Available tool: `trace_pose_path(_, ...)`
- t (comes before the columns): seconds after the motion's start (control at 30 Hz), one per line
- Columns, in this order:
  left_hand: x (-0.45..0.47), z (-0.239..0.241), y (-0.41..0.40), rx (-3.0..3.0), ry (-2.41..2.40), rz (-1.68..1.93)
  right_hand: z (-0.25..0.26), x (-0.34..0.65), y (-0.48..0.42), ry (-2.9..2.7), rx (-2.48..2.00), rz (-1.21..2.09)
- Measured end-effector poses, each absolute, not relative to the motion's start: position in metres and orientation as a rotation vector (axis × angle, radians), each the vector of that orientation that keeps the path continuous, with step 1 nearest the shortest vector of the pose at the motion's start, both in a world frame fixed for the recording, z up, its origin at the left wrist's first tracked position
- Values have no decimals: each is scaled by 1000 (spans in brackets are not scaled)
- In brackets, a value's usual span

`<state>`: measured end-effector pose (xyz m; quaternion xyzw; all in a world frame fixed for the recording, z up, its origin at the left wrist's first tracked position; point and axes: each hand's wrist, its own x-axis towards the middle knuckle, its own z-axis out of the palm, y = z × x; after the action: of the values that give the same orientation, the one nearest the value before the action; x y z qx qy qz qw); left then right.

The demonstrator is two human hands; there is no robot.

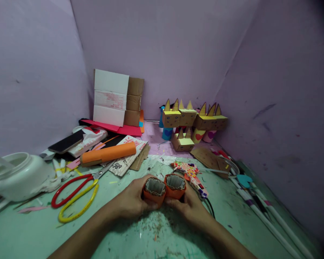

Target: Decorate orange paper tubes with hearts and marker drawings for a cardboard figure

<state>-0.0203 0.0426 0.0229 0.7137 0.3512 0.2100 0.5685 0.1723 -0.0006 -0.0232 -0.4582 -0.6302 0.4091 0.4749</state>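
Note:
My left hand (136, 198) is wrapped around an orange-covered cardboard tube (152, 197), its open corrugated end facing me. A matching orange cardboard tube (175, 192) is in my right hand (190, 205), thumb along its near side. The two tubes are side by side, touching or nearly so, above the green tabletop (162, 237). Just behind my right hand lies a glue gun (190, 174) with a flower-patterned cover and a black cord. Scissors (81, 194) with red and yellow handles rest to the left of my left hand.
A longer orange roll (108, 153) lies on papers and cardboard at the left. A white pot (18, 176) stands at the left edge. Cardboard animal figures (186, 122) stand at the back right. White sticks (270, 216) lie along the right wall. Flattened cardboard (110, 97) leans at the back.

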Motion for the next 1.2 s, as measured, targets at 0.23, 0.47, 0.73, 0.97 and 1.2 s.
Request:
trace_pose_path(0.23,-21,21,43,1668,807,505,-22,172,-2,-1508,-1122,1031)
trace_pose_path(0.47,-23,12,53,1218,731,787,-14,173,-2,-1266,-1115,1179)
trace_pose_path(0.73,-22,7,55,1094,972,849,-17,169,-6,-784,-891,1627)
trace_pose_path(0.97,-23,8,53,1363,1051,811,-16,168,-10,-776,-892,1607)
trace_pose_path(1.2,-21,12,49,1312,1003,820,-16,165,-10,-787,-855,1564)
